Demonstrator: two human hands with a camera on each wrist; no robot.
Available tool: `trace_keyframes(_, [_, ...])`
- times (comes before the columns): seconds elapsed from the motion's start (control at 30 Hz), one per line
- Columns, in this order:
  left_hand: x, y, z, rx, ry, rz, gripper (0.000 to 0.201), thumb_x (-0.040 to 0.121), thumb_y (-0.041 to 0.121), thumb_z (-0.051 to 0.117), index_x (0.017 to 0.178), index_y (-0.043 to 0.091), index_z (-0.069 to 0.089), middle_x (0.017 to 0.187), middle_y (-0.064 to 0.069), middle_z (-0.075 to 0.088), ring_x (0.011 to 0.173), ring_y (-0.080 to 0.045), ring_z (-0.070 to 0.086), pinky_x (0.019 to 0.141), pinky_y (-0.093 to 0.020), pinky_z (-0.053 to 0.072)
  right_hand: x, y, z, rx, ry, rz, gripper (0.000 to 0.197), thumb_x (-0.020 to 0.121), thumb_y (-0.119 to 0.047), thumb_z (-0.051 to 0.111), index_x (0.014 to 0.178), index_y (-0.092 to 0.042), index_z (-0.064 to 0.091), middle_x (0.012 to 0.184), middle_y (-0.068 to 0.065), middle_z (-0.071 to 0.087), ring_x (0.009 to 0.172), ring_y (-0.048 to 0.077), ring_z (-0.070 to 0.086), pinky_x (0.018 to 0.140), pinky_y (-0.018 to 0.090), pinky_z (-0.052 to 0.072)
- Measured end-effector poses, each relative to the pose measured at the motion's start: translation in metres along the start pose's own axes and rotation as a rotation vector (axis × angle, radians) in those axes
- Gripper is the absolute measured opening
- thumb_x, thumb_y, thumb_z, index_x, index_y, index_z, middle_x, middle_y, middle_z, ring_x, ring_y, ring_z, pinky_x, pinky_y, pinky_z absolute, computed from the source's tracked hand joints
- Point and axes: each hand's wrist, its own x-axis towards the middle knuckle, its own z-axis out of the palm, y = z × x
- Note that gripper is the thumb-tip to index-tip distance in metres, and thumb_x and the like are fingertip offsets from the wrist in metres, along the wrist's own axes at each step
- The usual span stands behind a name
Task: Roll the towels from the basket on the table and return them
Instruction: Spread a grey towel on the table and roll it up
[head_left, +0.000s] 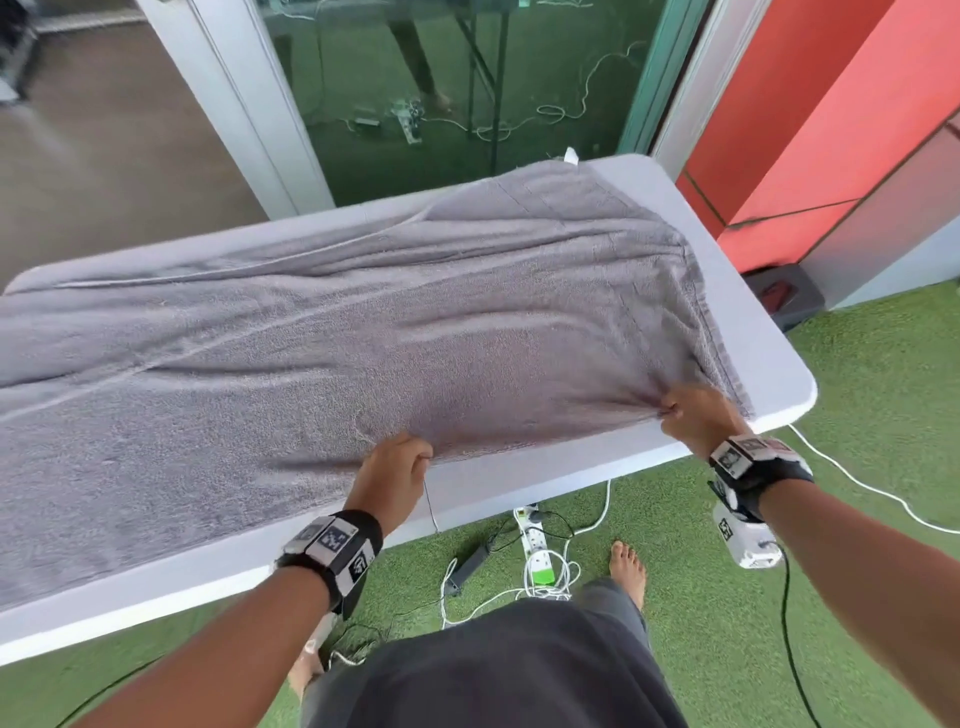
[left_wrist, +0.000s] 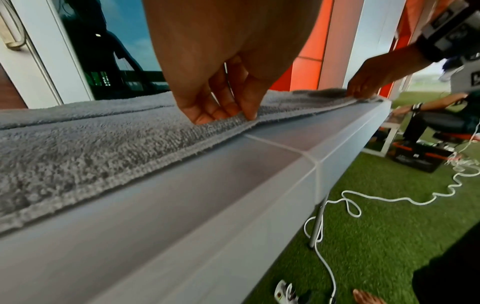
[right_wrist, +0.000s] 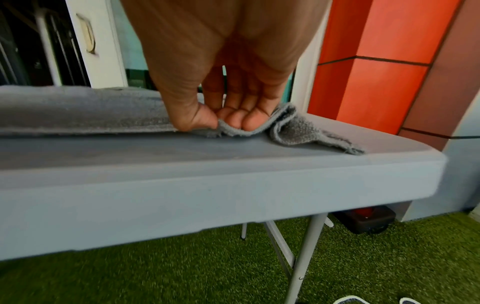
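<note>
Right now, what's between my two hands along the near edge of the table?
Only the grey towel's hemmed edge, running along the white table from left hand to right hand; both pinch it. The head view shows this.

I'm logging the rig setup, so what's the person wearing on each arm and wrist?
Both forearms are bare, no sleeves. The left wrist carries a black strap with white blocks bearing black square markers. The right wrist has the same, plus a white marked box hanging below with a black cable trailing down.
</note>
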Motion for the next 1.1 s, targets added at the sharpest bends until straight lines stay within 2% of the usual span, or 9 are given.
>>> trace_keyframes(0.17, [-0.024, 0.021, 0.01, -0.113, -0.236, 0.067, 0.011, 0.093, 0.007, 0.057, 0.094, 0.008, 0.067, 0.09, 0.001, 0.063, 0.078, -0.006, 0.058, 0.075, -0.019, 0.048, -0.042, 0.025, -0.003, -0.006, -0.058, 0.134, 0.004, 0.086, -0.009, 0.058, 0.089, -0.007, 0.058, 0.082, 0.009, 0.066, 0.066, 0.018, 0.066, 0.055, 0.028, 0.056])
trace_keyframes(0.27, [-0.04, 0.021, 0.012, -0.135, -0.369, 0.051, 0.015, 0.096, 0.016, 0.054, 0.099, 0.013, 0.068, 0.101, 0.002, 0.065, 0.087, -0.006, 0.06, 0.084, -0.019, 0.048, -0.066, 0.021, 0.009, -0.121, -0.205, 0.142, 0.018, 0.092, -0.017, 0.056, 0.105, -0.01, 0.065, 0.103, 0.011, 0.07, 0.087, 0.019, 0.068, 0.079, 0.03, 0.056])
trace_keyframes(0.43, [-0.084, -0.024, -0.012, -0.118, -0.085, -0.106, 0.019, 0.096, 0.015, 0.053, 0.106, 0.022, 0.068, 0.111, 0.01, 0.062, 0.099, -0.001, 0.053, 0.1, -0.029, 0.042, -0.09, -0.068, 0.042, 0.031, -0.258, -0.128, 0.014, 0.093, -0.016, 0.058, 0.102, -0.021, 0.067, 0.097, -0.008, 0.062, 0.078, 0.002, 0.059, 0.076, 0.022, 0.051])
trace_keyframes(0.6, [-0.143, -0.107, -0.064, 0.075, 0.226, -0.399, 0.028, 0.092, 0.007, 0.051, 0.113, 0.022, 0.063, 0.123, 0.005, 0.059, 0.113, -0.011, 0.049, 0.102, -0.038, 0.043, -0.088, -0.203, 0.079, 0.043, -0.398, -0.532, 0.018, 0.095, -0.02, 0.054, 0.097, -0.016, 0.071, 0.094, -0.003, 0.072, 0.082, 0.008, 0.064, 0.08, 0.028, 0.053])
trace_keyframes(0.73, [-0.185, -0.168, -0.111, 0.154, 0.34, -0.68, 0.053, 0.084, -0.007, 0.043, 0.128, 0.018, 0.056, 0.132, 0.0, 0.054, 0.119, -0.017, 0.047, 0.103, -0.035, 0.041, -0.095, -0.307, 0.103, 0.023, -0.507, -0.817, 0.014, 0.093, -0.017, 0.059, 0.102, -0.017, 0.07, 0.092, -0.008, 0.067, 0.065, -0.008, 0.059, 0.068, 0.011, 0.046])
trace_keyframes(0.8, [-0.204, -0.193, -0.129, 0.158, 0.341, -0.756, 0.063, 0.079, -0.014, 0.039, 0.132, 0.016, 0.055, 0.135, -0.004, 0.053, 0.12, -0.019, 0.049, 0.102, -0.033, 0.043, -0.104, -0.347, 0.117, -0.027, -0.536, -0.92, 0.018, 0.094, -0.021, 0.058, 0.109, -0.018, 0.067, 0.095, -0.013, 0.061, 0.067, -0.008, 0.055, 0.072, 0.013, 0.047])
trace_keyframes(0.9, [-0.223, -0.219, -0.143, 0.158, 0.363, -0.764, 0.063, 0.08, -0.019, 0.039, 0.129, 0.015, 0.057, 0.128, -0.006, 0.056, 0.109, -0.018, 0.055, 0.09, -0.024, 0.048, -0.112, -0.379, 0.142, -0.11, -0.525, -0.959, 0.017, 0.091, -0.024, 0.06, 0.108, -0.02, 0.063, 0.098, -0.01, 0.057, 0.076, 0.002, 0.052, 0.078, 0.025, 0.051])
trace_keyframes(0.97, [-0.229, -0.23, -0.147, 0.168, 0.38, -0.748, 0.061, 0.08, -0.02, 0.04, 0.126, 0.015, 0.06, 0.124, -0.005, 0.058, 0.101, -0.015, 0.057, 0.082, -0.017, 0.047, -0.117, -0.383, 0.156, -0.149, -0.469, -0.927, 0.018, 0.087, -0.026, 0.065, 0.105, -0.026, 0.058, 0.104, -0.012, 0.052, 0.078, 0.002, 0.051, 0.074, 0.021, 0.049])
trace_keyframes(1.1, [-0.235, -0.251, -0.158, 0.215, 0.404, -0.691, 0.06, 0.08, -0.021, 0.041, 0.125, 0.014, 0.06, 0.121, -0.005, 0.061, 0.105, -0.019, 0.059, 0.088, -0.02, 0.047, -0.122, -0.384, 0.17, -0.159, -0.369, -0.909, 0.024, 0.081, -0.016, 0.071, 0.096, -0.025, 0.054, 0.098, -0.011, 0.05, 0.075, 0.004, 0.052, 0.065, 0.02, 0.051])
